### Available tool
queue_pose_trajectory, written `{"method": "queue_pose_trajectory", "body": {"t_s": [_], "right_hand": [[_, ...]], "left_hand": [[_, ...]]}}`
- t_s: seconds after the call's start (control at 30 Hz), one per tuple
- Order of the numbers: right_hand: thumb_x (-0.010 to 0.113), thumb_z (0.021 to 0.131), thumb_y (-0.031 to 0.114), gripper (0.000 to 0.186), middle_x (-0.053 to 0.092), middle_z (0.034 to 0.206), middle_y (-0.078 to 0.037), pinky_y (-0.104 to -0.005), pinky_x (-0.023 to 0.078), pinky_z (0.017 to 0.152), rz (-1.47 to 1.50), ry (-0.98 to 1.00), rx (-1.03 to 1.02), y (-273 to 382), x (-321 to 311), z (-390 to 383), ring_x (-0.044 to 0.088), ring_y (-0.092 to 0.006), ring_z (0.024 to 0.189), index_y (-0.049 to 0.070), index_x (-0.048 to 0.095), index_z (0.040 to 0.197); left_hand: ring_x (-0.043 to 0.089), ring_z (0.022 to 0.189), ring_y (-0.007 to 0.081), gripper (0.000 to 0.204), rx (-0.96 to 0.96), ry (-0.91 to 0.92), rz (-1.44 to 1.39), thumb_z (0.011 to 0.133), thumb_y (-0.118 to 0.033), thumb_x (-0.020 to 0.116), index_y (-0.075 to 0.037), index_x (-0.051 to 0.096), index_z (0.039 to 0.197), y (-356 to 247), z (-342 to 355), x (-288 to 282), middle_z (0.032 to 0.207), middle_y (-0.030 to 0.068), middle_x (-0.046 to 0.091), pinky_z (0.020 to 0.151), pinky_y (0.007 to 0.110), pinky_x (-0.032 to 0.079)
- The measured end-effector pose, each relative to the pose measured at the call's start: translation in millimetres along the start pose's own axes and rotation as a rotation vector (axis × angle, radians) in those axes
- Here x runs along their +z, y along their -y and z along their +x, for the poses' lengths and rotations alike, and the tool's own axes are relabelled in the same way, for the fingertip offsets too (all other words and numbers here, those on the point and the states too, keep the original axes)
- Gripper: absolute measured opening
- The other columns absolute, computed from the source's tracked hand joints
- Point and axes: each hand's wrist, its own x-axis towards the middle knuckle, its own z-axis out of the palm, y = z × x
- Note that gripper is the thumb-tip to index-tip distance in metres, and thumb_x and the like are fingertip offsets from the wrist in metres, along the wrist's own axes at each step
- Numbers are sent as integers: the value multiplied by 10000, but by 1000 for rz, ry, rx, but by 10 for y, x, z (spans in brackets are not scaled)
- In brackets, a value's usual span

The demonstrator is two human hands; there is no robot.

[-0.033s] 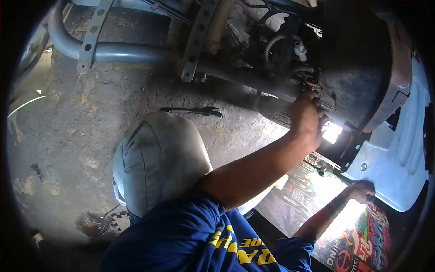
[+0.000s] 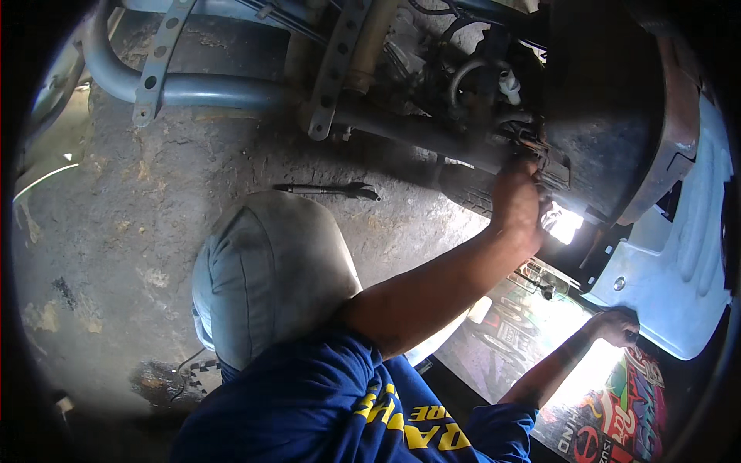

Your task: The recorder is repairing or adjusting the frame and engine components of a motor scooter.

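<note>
My left hand (image 2: 517, 202) reaches up among dark metal parts on the underside of a vehicle, beside a small rusty bracket (image 2: 552, 163). Its fingers are curled; what they hold is hidden in shadow. Lower on the right, my right hand (image 2: 616, 329) is closed at the bottom edge of a pale blue body panel (image 2: 664, 301), its fingertips partly hidden. A dark metal wrench-like tool (image 2: 328, 189) lies on the ground left of my left hand, with neither hand touching it.
Blue-grey frame tubing (image 2: 224, 89) and perforated metal strips (image 2: 333, 73) cross above. A large dark metal plate (image 2: 602, 116) stands at upper right, near a tyre (image 2: 467, 185). A grey-covered knee (image 2: 274, 270) is at centre. A board with coloured stickers (image 2: 617, 417) lies below.
My left hand has turned a little and shifted slightly left at the same spot. My right hand and the tool on the ground have not visibly moved.
</note>
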Motion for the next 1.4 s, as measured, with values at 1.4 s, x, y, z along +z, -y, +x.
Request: {"method": "queue_pose_trajectory", "body": {"t_s": [1.4], "right_hand": [[606,935,308,381,631,803,-130,-337,503,671,102,-61,-127,-441,11,82,573,-182,701,-64,555,873]], "left_hand": [[400,537,86,111,212,141,390,899,-247,554,-176,530,817,19,96,-261,665,-56,471,567,270,342]]}}
